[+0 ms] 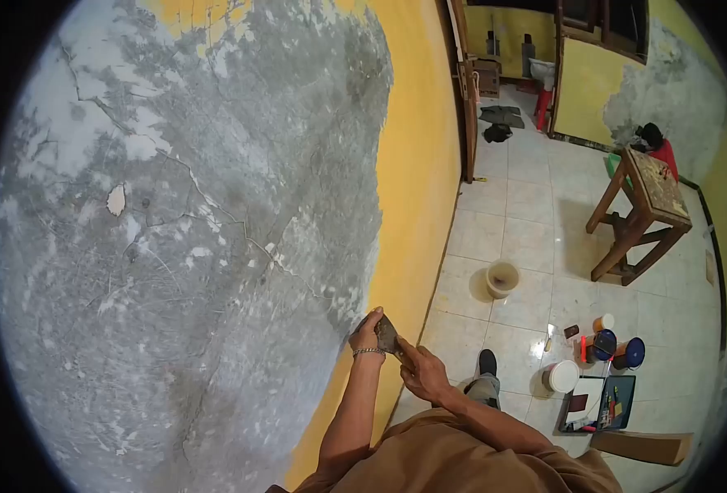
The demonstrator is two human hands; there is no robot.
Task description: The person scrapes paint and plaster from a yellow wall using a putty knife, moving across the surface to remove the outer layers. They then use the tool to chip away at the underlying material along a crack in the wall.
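My right hand (426, 374) is closed round the handle end of a dark, flat scraper (386, 334), its index finger stretched along the tool. My left hand (367, 335), with a bracelet at the wrist, grips the scraper's blade end, thumb uppermost. Both hands are close to the wall, where a large grey patch of bare plaster (240, 246) meets the yellow paint (417, 156). Cracks and whitish flecks run across the grey patch. The left fingers' far side is hidden.
A bucket (503, 279) stands on the tiled floor. Right of my foot are a white-lidded tub (562, 377), blue-lidded pots (629, 353) and an open tool case (616, 403). Farther off stands a wooden stool (657, 185), with a person in red (663, 152) behind it.
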